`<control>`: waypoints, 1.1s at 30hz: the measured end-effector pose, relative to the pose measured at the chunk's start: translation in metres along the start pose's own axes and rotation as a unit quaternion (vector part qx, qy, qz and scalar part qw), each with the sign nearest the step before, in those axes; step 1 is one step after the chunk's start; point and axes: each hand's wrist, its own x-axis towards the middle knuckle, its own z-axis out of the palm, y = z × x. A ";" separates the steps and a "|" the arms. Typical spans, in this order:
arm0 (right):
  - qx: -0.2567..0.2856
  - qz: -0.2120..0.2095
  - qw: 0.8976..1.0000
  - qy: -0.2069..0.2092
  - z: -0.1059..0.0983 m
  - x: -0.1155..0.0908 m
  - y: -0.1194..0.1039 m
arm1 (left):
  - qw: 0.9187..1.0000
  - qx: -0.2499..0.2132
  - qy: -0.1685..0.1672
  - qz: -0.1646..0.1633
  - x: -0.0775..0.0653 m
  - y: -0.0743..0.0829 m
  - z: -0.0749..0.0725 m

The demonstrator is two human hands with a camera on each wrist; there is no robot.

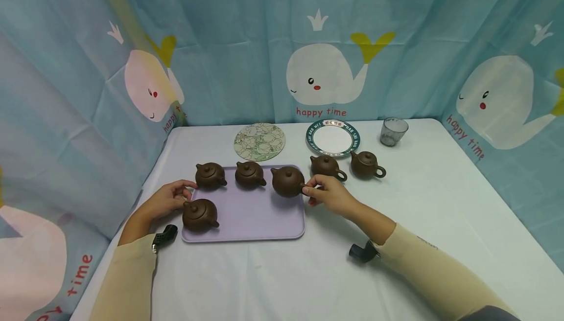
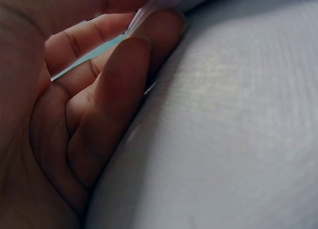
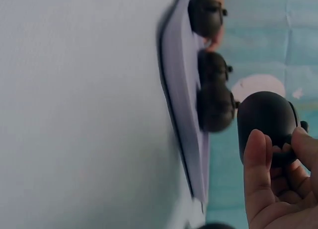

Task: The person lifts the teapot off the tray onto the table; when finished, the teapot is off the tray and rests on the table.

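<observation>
We see the right hand (image 1: pixel 332 194) pinching a brown teapot (image 1: pixel 288 182) by its handle, the pot held clear of the purple tray (image 1: pixel 251 220) over its far right corner. What the move turns on, we judge, is that this pot lies to the left of the hand — spout pointing left, away from the fingers, its spout-to-handle line running roughly along the tray's long side. The right hand is the nearer one; the left hand (image 1: pixel 165 200) is at the opposite end, pinching the rim beside the near-left teapot (image 1: pixel 200 215). Two more teapots (image 1: pixel 250 175) sit along the tray's far side, and a further pair of teapots (image 1: pixel 365 166) stands on the tabletop (image 1: pixel 352 282), just beyond the right hand
</observation>
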 end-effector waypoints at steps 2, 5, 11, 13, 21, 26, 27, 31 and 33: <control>-0.002 0.002 1.000 0.011 -0.011 -0.003 -0.002 | 1.000 -0.006 -0.001 0.004 0.000 0.001 0.000; -0.013 0.005 0.999 0.028 -0.029 -0.008 -0.004 | 1.000 -0.008 -0.004 0.008 0.000 0.003 0.000; -0.034 -0.001 0.997 0.064 -0.063 -0.018 -0.008 | 1.000 0.000 0.002 0.004 0.000 0.001 0.000; -0.041 -0.007 0.996 0.075 -0.074 -0.021 -0.009 | 1.000 -0.001 0.004 0.000 0.000 0.000 0.000; -0.050 -0.019 0.994 0.098 -0.119 -0.038 -0.008 | 1.000 0.005 0.002 -0.006 0.000 -0.003 -0.001; -0.068 -0.019 0.991 0.115 -0.148 -0.052 -0.005 | 1.000 0.003 0.000 -0.007 0.000 -0.002 0.000; -0.072 -0.019 0.990 0.120 -0.153 -0.055 -0.005 | 1.000 0.001 0.000 -0.008 0.001 -0.002 0.000; -0.093 -0.018 0.985 0.141 -0.176 -0.066 -0.002 | 1.000 -0.007 -0.003 -0.011 0.000 -0.001 0.000; -0.107 -0.012 0.982 0.153 -0.187 -0.071 0.001 | 1.000 -0.007 -0.002 -0.014 0.000 0.000 0.000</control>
